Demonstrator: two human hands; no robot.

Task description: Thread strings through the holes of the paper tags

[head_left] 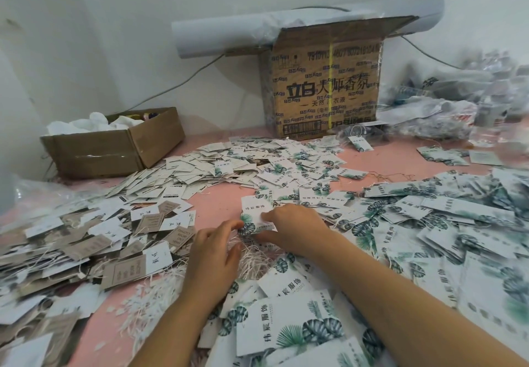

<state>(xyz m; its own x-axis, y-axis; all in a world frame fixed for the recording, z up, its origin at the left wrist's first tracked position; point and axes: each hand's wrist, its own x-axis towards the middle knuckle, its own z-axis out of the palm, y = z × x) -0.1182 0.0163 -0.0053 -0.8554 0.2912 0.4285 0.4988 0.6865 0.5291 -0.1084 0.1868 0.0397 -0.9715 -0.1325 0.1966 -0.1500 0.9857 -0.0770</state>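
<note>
Pink tabletop (217,203) lies under heaps of paper tags (286,166). In the head view, the right hand (297,229) pinches a white leaf-printed tag (254,212) near the table's middle, thumb on top, fingers beneath. The left hand (211,252) sits just beside it, fingers loosely spread, forefinger touching the tag's leafy corner, above a bundle of white strings (253,260). A printed cardboard box (323,80) stands behind.

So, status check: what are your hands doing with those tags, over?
Right hand pinches leaf-print tag. Left hand at its leafy end, grip unclear. White strings below; loose tags heaped around.
</note>
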